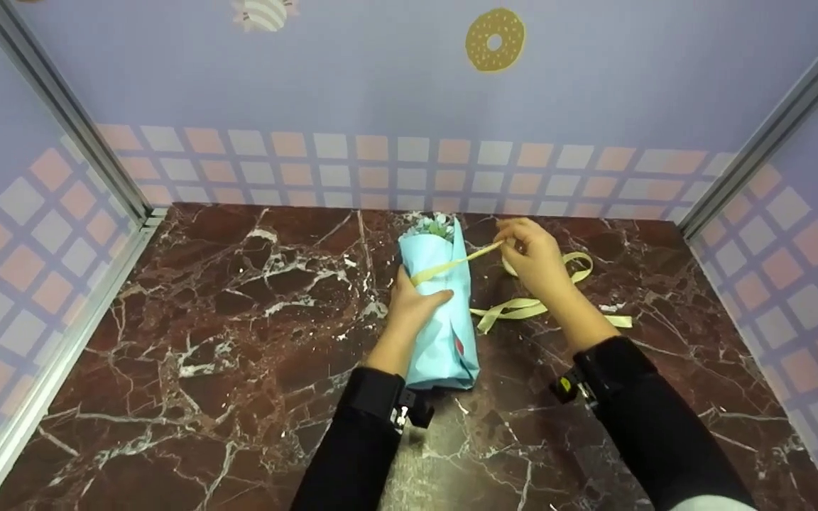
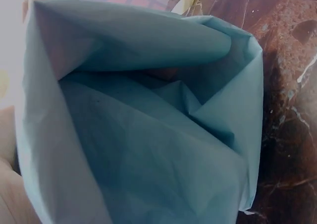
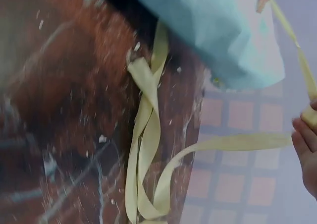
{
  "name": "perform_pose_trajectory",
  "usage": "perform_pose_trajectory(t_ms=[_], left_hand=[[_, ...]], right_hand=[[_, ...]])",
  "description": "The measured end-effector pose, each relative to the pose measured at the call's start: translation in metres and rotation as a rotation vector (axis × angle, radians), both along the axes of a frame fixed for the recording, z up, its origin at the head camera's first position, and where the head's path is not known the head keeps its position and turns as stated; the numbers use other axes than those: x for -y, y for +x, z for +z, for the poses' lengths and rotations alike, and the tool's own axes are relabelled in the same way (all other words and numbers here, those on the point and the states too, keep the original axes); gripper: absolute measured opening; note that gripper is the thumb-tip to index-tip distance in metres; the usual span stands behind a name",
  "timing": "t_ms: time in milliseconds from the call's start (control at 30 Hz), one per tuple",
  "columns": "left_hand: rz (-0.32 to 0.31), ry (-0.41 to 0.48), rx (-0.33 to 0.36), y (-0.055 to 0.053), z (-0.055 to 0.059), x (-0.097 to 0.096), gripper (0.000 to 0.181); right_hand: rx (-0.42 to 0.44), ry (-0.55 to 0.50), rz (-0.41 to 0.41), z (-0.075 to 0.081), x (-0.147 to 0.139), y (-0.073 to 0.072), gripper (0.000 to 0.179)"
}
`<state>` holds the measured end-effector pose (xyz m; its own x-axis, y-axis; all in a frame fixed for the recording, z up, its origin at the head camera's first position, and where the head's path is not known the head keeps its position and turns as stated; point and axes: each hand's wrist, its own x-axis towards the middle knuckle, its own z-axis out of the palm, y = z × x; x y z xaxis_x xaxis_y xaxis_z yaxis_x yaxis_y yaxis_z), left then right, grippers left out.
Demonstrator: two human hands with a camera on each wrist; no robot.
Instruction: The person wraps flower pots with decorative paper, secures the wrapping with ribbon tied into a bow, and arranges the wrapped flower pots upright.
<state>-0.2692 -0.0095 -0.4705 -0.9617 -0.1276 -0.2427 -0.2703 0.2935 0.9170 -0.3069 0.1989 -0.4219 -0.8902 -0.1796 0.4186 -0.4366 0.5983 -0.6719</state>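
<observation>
A bouquet wrapped in light blue paper (image 1: 441,326) lies on the table, its small pale flowers (image 1: 439,226) showing at the far end. My left hand (image 1: 411,306) grips the wrapped bundle from its left side, thumb across the top. A yellow ribbon (image 1: 444,268) crosses the paper just beyond that thumb. The other end of this stretch is pinched by my right hand (image 1: 533,259), which holds it taut, up and to the right. In the left wrist view the open, folded bottom of the paper (image 2: 158,135) fills the picture and hides most of the left hand.
Loose loops of ribbon (image 3: 146,149) lie on the table right of the bouquet. The brown marbled tabletop (image 1: 238,341) is bounded by a lilac back wall (image 1: 380,85) with pink and white squares, and by side panels (image 1: 806,234) at left and right.
</observation>
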Motion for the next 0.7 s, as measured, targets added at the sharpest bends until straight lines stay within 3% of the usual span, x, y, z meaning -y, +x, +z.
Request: perform_pose_trajectory(t_ms=[67, 167, 300, 433, 600, 700], left_hand=[[0.006, 0.003, 0.000, 0.000, -0.001, 0.000, 0.105], [0.006, 0.008, 0.004, 0.001, -0.001, 0.001, 0.107], [0.012, -0.002, 0.012, 0.001, -0.002, 0.002, 0.107], [0.017, -0.030, -0.002, 0.002, -0.002, 0.002, 0.105], [0.010, -0.032, -0.018, 0.003, -0.001, 0.001, 0.105], [0.015, -0.030, -0.005, 0.002, -0.001, 0.000, 0.105]], right_hand=[[-0.014, 0.092, -0.011, 0.001, -0.001, -0.005, 0.012], [0.037, 0.171, -0.047, 0.008, -0.007, -0.011, 0.026], [0.093, 0.187, -0.105, 0.022, -0.029, -0.021, 0.044], [0.067, 0.201, -0.147, 0.041, -0.063, -0.028, 0.049], [0.088, 0.205, -0.250, 0.066, -0.099, -0.028, 0.053], [0.122, 0.217, -0.275, 0.071, -0.109, -0.026, 0.055]])
